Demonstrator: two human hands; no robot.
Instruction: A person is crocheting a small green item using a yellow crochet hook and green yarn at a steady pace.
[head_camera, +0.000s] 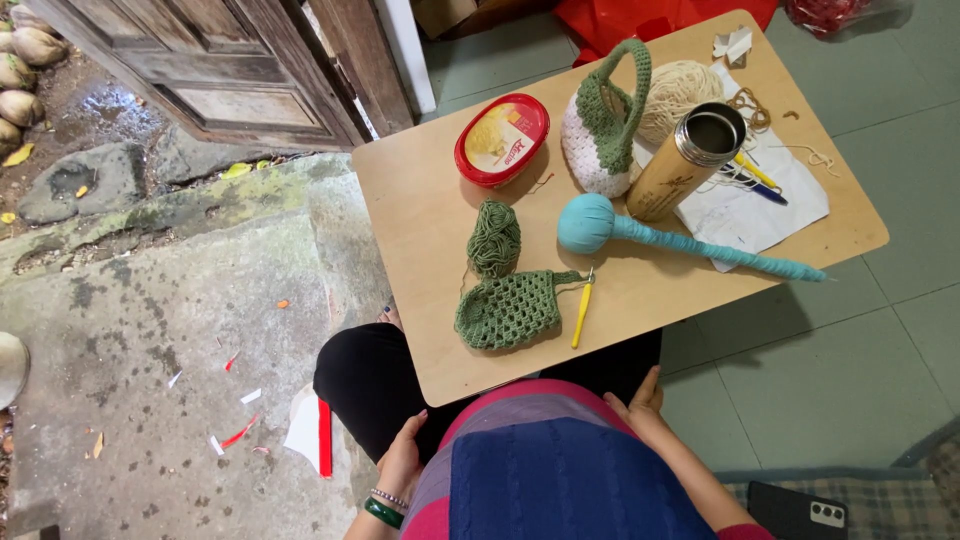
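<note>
Here, both hands rest at the bottom of the frame, off the bench (420, 220) and holding nothing. The left hand (403, 458) lies on the black-clad thigh at lower centre-left, its fingers (413, 428) loosely open and pointing up toward the bench edge; bead and green bangle bracelets sit at its wrist. The right hand (643, 402) lies at lower centre-right, just at the bench's near edge, fingers relaxed and open, gripping nothing.

Nearest to the hands, at the centre of the frame, lies a green crocheted mesh piece (508, 309) with a yellow crochet hook (582, 310) just beside its right edge. Just above the mesh sits a small green yarn ball (494, 237). To the right, a teal yarn-wrapped stick with a round head (640, 233) stretches toward the right of the frame. Higher up stand a bamboo-coloured flask (686, 165), open at the top, a white and green crocheted bag (604, 130), a cream yarn ball (683, 92) and a red oval tub (502, 139).
</note>
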